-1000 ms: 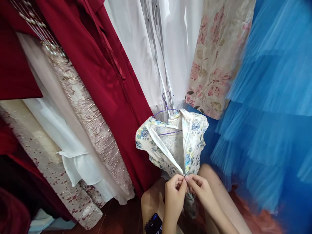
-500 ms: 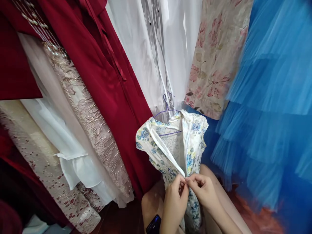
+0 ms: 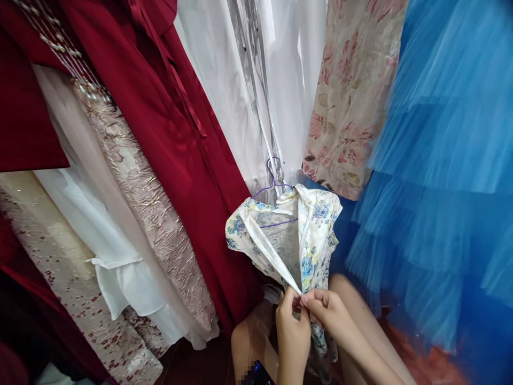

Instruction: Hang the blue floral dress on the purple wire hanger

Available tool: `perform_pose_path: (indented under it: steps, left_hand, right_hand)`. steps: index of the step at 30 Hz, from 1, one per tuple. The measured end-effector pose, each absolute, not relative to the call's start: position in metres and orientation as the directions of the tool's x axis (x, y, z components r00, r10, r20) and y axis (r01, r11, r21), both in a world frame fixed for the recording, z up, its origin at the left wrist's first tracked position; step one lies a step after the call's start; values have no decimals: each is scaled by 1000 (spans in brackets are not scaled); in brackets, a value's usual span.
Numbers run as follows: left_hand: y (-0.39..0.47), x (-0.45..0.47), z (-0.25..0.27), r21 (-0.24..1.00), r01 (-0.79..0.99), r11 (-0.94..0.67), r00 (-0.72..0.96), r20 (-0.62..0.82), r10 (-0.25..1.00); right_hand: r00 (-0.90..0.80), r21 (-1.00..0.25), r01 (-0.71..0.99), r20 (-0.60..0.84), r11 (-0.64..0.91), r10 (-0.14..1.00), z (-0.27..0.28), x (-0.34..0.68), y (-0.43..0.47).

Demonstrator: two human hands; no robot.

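Note:
A white dress with blue and yellow flowers hangs on a thin purple wire hanger in front of me. Its front opening gapes in a V down to my fingers. My left hand pinches the left edge of the opening at the bottom of the V. Close beside it, my right hand pinches the right edge, and the fingertips of both nearly touch. Any button or fastener between them is hidden by the fingers. Below the hands, the lower part of the dress falls between my bare knees.
Dark red gowns and a pale brocade dress hang at left. White fabric with grey ribbons hangs behind the hanger. To the right are a pink-flowered dress and a tiered blue tulle dress. A phone lies near my left leg.
The dress's left edge is drawn tauter and the cloth beneath my hands has shifted. Both hands stay together at the opening, slightly lower left. The view has moved slightly.

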State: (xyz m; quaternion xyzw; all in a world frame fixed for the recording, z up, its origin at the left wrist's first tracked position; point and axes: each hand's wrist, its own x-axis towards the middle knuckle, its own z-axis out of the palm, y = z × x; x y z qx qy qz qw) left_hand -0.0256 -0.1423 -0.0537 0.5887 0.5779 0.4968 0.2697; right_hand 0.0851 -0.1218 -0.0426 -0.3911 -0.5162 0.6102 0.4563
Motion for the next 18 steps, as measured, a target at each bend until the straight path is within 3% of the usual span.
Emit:
perform_pose_path:
  steps: [5, 9, 13, 15, 18]
  left_hand:
    - [-146, -15, -58, 792, 589, -164, -103, 275, 956]
    - [-146, -9, -57, 625, 753, -205, 48, 259, 965]
    - [-137, -13, -57, 454, 861, -228, 137, 225, 965]
    - [-130, -20, -58, 431, 864, -262, 174, 234, 957]
    - [-115, -39, -49, 506, 797, -330, 213, 276, 937]
  right_hand:
    - [-256, -982, -191, 43, -7, 966, 17, 88, -69]
    - [-180, -961, -202, 226, 189, 957, 82, 79, -9]
    - [-143, -956, -153, 271, 249, 952, 127, 65, 34]
    - [-155, -958, -121, 275, 258, 949, 133, 61, 42]
    - [-199, -956, -81, 292, 281, 936, 127, 63, 38]
